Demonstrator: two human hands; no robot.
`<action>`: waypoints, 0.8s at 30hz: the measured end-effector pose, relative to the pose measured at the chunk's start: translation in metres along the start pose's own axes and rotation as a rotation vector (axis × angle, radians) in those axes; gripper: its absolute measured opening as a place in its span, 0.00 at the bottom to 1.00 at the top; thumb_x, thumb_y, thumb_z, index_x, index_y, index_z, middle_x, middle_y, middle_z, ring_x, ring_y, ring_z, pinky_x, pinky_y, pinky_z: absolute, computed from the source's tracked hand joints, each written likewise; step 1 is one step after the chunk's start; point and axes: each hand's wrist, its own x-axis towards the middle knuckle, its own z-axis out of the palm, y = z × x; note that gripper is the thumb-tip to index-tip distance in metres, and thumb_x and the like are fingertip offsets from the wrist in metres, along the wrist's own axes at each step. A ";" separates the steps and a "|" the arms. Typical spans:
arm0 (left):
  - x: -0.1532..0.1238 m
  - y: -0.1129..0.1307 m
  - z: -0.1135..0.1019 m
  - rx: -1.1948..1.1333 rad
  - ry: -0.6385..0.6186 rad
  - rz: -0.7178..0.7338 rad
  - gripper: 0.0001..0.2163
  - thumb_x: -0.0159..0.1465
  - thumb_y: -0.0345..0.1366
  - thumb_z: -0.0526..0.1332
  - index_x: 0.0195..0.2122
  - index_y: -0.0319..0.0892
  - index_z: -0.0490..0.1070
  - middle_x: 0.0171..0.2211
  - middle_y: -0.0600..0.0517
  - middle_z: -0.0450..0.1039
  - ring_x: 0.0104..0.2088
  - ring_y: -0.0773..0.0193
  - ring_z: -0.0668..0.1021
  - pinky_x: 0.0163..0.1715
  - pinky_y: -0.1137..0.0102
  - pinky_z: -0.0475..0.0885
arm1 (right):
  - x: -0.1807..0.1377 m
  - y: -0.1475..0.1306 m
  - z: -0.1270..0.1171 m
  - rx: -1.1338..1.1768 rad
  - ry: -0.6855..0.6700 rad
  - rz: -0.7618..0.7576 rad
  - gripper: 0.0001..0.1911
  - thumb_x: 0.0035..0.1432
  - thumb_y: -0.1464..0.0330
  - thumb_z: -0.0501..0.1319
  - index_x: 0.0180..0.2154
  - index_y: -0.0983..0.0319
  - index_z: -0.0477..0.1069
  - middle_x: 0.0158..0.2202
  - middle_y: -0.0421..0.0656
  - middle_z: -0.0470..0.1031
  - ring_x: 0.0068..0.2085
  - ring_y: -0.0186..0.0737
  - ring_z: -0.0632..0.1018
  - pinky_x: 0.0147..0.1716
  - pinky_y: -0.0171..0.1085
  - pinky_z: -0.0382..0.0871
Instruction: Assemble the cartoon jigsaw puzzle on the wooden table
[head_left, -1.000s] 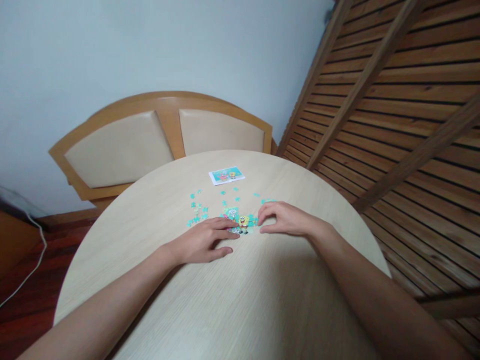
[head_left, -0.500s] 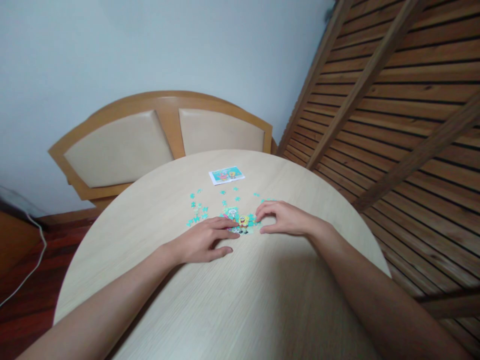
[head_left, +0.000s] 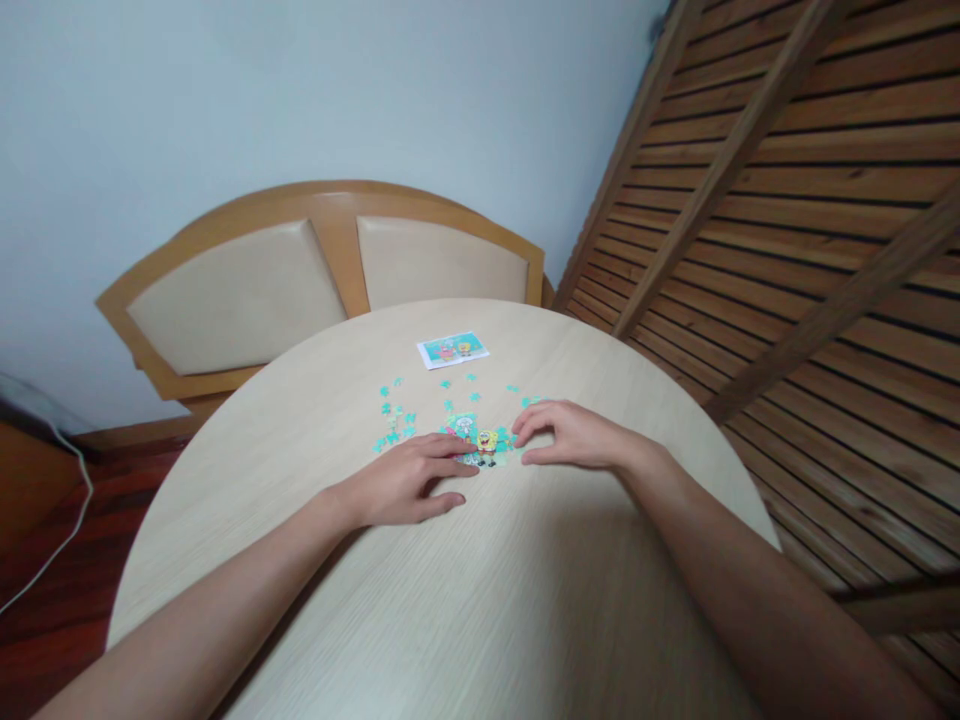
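Wall (head_left: 300,90): pale blue-grey and plain; it fills the upper left.
Slatted panel (head_left: 825,200): brown wooden slats with diagonal braces on the right, cut off by the top and right edges.
Table (head_left: 480,620): round, light wood grain; the near edge is out of frame, and both forearms lie across it.
Seat back (head_left: 337,215): curved wooden frame with two beige padded panels, just behind the table's far rim, which hides its lower part.
Floor (head_left: 45,560): dark red-brown, only a strip at lower left, with a white cable (head_left: 71,520) running across it.
Left hand (head_left: 401,485): palm down on the table, fingers stretched out and slack, grasping nothing; forefinger tip touches the near left edge of the puzzle patch.
Right hand (head_left: 574,437): palm down, fingers lightly curled, tips at the patch's right edge; cannot tell whether a piece is pinched beneath them.
Puzzle patch (head_left: 480,440): small joined section with cartoon figures, flat on the table between the two hands; its edges are partly covered by fingertips.
Reference card (head_left: 452,350): white-bordered picture lying beyond the patch; print too small to read.
Loose pieces (head_left: 394,415): teal, scattered left of and behind the patch; shapes hard to make out.
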 end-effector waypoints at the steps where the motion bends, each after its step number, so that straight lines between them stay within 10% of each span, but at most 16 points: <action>1: 0.000 0.000 0.000 0.000 -0.001 -0.002 0.17 0.69 0.42 0.61 0.57 0.44 0.73 0.61 0.41 0.70 0.60 0.50 0.73 0.61 0.53 0.68 | 0.000 0.000 0.000 0.001 -0.001 -0.002 0.11 0.57 0.60 0.70 0.39 0.60 0.82 0.44 0.47 0.81 0.45 0.44 0.80 0.51 0.42 0.70; 24: 0.001 0.002 -0.001 -0.016 -0.012 -0.021 0.17 0.69 0.42 0.61 0.57 0.44 0.74 0.62 0.41 0.69 0.61 0.50 0.73 0.62 0.53 0.68 | 0.001 -0.001 0.000 -0.055 0.015 0.031 0.12 0.55 0.60 0.71 0.39 0.59 0.83 0.40 0.45 0.82 0.42 0.44 0.80 0.47 0.40 0.71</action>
